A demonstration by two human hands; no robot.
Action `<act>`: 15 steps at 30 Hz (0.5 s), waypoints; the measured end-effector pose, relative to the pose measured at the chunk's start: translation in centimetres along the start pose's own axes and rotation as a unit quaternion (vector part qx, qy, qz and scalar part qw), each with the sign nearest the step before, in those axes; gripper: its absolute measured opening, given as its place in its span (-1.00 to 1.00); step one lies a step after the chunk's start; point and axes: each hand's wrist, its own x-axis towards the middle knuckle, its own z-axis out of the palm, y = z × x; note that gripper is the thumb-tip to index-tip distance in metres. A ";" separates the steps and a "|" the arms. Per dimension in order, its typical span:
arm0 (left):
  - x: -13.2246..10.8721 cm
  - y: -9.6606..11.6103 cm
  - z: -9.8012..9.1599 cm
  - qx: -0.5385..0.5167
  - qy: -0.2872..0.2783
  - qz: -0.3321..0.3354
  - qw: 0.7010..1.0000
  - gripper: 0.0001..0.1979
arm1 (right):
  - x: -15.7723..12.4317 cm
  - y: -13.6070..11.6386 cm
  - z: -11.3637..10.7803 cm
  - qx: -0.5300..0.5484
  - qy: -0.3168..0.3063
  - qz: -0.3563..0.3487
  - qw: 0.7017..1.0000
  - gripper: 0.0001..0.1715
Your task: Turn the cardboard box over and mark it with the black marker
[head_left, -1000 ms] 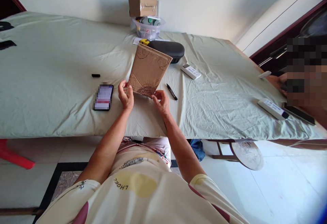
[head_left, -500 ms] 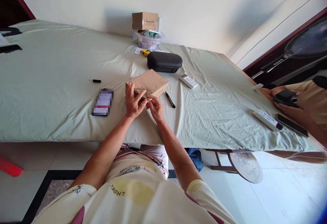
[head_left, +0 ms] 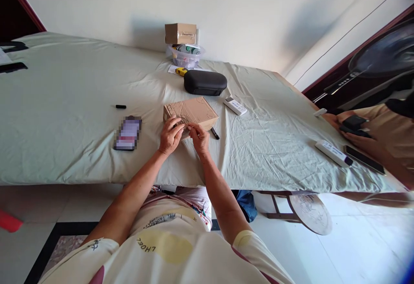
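A brown cardboard box (head_left: 197, 108) lies on the cloth-covered table, its top marked with dark lines, the densest patch near my fingers. My left hand (head_left: 171, 136) grips the box's near left part, fingers bent over the top and thumb at the front edge. Beside it, my right hand (head_left: 198, 137) pinches at the same front edge with thumb and forefinger. What exactly lies between those fingertips is hidden. Just right of the box is a black marker (head_left: 215, 134), partly covered by the box corner. A small black cap (head_left: 120, 106) lies farther left.
A phone (head_left: 128, 133) lies left of the box. Behind are a black case (head_left: 205, 82), a white packet (head_left: 235, 106), a yellow tool (head_left: 181, 71) and a plastic tub (head_left: 186, 61) under another carton (head_left: 180, 33). At right, another person's hands (head_left: 354, 130) hold a dark object.
The box has turned clockwise and shifted slightly right, now overlapping part of the marker. My left fingers, spread over its top before, have drawn in and bent.
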 end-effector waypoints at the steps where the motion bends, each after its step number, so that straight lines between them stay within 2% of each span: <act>1: 0.0 0.0 -0.2 -0.011 -0.003 -0.001 1.000 -0.59 | 0.2 0.2 -0.5 -0.009 0.019 0.006 1.000 -0.59; 4: 0.2 -0.4 -1.1 -0.034 0.000 -0.008 0.999 -0.58 | 0.8 1.2 -2.2 -0.023 0.090 0.015 0.996 -0.60; 8: 0.3 -1.1 -1.8 -0.055 0.031 -0.025 0.998 -0.56 | 1.6 2.4 -4.4 -0.039 0.176 0.029 0.983 -0.58; 13: 0.5 -0.9 -2.0 -0.085 0.043 -0.076 0.993 -0.52 | 1.8 2.8 -5.2 -0.027 0.202 0.034 0.978 -0.55; 15: 0.7 -0.7 -2.2 -0.097 0.064 -0.098 0.988 -0.49 | 1.8 2.8 -5.2 -0.021 0.209 0.029 0.977 -0.52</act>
